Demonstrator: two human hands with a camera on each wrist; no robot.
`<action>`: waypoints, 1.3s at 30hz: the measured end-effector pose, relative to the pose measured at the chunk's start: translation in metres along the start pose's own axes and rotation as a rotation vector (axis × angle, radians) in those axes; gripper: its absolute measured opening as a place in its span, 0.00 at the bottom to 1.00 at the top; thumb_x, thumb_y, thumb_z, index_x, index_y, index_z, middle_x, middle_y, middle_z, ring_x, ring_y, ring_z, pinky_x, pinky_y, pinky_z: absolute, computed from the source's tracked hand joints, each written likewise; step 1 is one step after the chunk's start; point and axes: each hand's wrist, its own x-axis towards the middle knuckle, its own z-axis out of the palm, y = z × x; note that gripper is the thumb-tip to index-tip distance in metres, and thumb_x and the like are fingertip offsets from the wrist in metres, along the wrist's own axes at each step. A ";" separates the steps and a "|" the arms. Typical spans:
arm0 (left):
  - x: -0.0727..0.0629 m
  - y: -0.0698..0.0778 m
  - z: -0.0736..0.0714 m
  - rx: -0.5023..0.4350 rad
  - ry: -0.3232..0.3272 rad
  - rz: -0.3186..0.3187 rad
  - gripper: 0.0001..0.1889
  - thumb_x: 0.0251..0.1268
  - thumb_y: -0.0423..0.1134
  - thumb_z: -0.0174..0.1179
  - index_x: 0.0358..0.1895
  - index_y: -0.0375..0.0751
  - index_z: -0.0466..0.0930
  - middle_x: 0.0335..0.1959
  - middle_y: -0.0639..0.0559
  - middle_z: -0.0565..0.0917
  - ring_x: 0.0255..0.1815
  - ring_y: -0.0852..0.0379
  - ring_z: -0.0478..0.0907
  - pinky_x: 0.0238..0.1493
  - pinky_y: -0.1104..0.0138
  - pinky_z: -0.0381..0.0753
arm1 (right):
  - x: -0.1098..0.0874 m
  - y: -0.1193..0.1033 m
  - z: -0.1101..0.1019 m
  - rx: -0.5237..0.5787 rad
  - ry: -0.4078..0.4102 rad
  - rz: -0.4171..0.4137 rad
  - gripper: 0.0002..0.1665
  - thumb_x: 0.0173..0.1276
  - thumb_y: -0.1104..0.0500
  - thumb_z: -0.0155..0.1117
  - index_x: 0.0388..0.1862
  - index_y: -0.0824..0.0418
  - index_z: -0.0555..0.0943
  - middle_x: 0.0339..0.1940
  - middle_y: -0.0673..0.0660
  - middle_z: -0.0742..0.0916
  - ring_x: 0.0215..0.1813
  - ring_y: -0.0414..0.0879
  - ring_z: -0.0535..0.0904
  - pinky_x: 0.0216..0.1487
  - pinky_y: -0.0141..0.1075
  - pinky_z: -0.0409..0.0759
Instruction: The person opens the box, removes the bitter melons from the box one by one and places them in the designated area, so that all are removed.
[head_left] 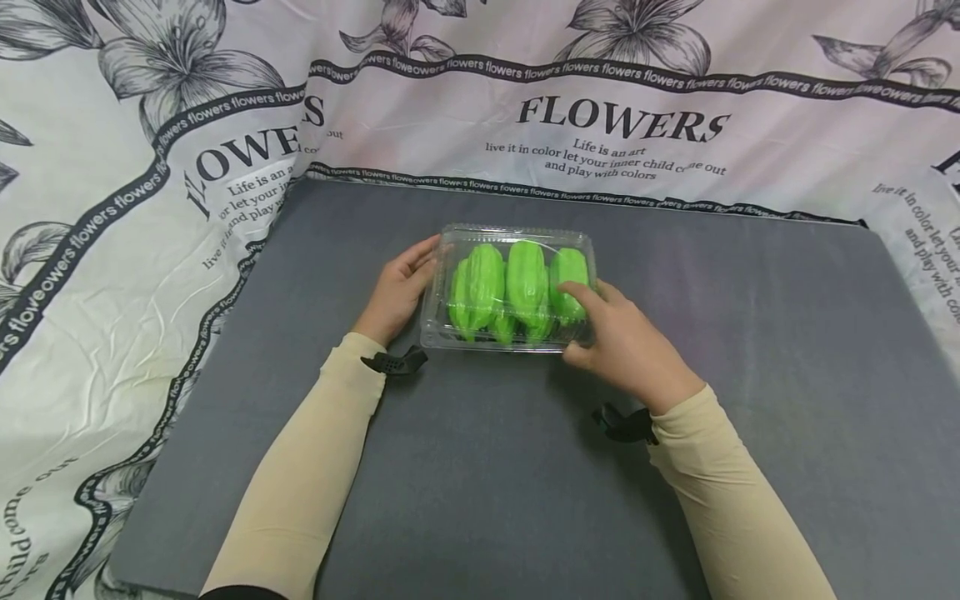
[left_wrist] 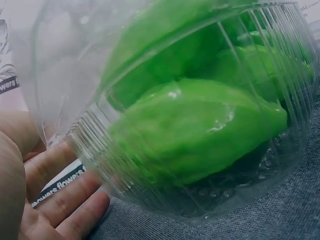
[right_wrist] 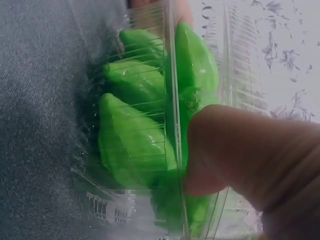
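A clear plastic clamshell box [head_left: 438,337] sits on the table with several bright green star fruits [head_left: 527,275] inside. Its lid lies over the fruit; whether it is latched I cannot tell. My left hand [head_left: 397,287] touches the box's left end with fairly straight fingers [left_wrist: 75,197], seen against the ribbed wall in the left wrist view. At the right end my right hand [head_left: 626,342] grips the box, index finger over the lid and thumb by the front corner. In the right wrist view a digit [right_wrist: 210,155] lies against the rim and hides some fruit [right_wrist: 132,145].
The box stands on a dark grey tabletop [head_left: 480,467]. Behind and to the left hangs a white cloth [head_left: 420,125] printed with flowers and lettering. Each wrist carries a black device, the left one [head_left: 397,361] close to the box's front left corner.
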 end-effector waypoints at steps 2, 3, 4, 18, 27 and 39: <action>0.000 0.000 0.000 0.001 -0.004 0.001 0.26 0.85 0.42 0.53 0.81 0.47 0.67 0.77 0.48 0.74 0.79 0.52 0.68 0.78 0.57 0.70 | 0.000 0.000 0.000 -0.009 0.003 -0.008 0.44 0.59 0.63 0.68 0.78 0.58 0.70 0.72 0.79 0.73 0.65 0.73 0.78 0.57 0.61 0.81; 0.000 0.000 -0.001 0.001 -0.005 0.000 0.26 0.85 0.41 0.53 0.81 0.47 0.67 0.77 0.47 0.74 0.80 0.52 0.67 0.78 0.57 0.70 | 0.000 0.000 0.000 -0.014 0.006 -0.012 0.43 0.59 0.64 0.67 0.77 0.59 0.71 0.72 0.78 0.73 0.63 0.72 0.79 0.55 0.60 0.81; 0.000 -0.001 -0.001 0.001 -0.006 -0.002 0.26 0.86 0.41 0.53 0.81 0.47 0.66 0.77 0.47 0.74 0.80 0.52 0.67 0.79 0.57 0.69 | 0.000 0.000 0.000 -0.019 0.008 -0.017 0.42 0.59 0.64 0.67 0.76 0.60 0.72 0.71 0.78 0.74 0.62 0.70 0.80 0.54 0.59 0.81; -0.001 0.000 0.001 0.024 -0.012 0.013 0.26 0.86 0.42 0.52 0.81 0.49 0.66 0.76 0.49 0.76 0.79 0.52 0.68 0.79 0.57 0.69 | -0.006 -0.001 -0.003 -0.064 0.042 -0.058 0.39 0.55 0.74 0.62 0.69 0.64 0.77 0.63 0.74 0.80 0.52 0.64 0.84 0.44 0.53 0.84; -0.004 0.000 0.001 0.030 -0.032 0.028 0.26 0.86 0.42 0.51 0.82 0.50 0.65 0.75 0.50 0.76 0.79 0.53 0.68 0.79 0.57 0.69 | -0.013 -0.011 -0.013 -0.106 0.001 -0.022 0.41 0.58 0.67 0.68 0.73 0.58 0.74 0.62 0.73 0.80 0.33 0.55 0.81 0.32 0.48 0.81; -0.002 0.001 0.001 0.020 -0.079 0.027 0.27 0.84 0.46 0.55 0.81 0.50 0.68 0.73 0.50 0.79 0.76 0.54 0.72 0.78 0.57 0.71 | -0.024 -0.018 -0.031 -0.206 0.005 0.018 0.43 0.61 0.54 0.67 0.78 0.49 0.71 0.61 0.65 0.84 0.44 0.58 0.85 0.31 0.55 0.83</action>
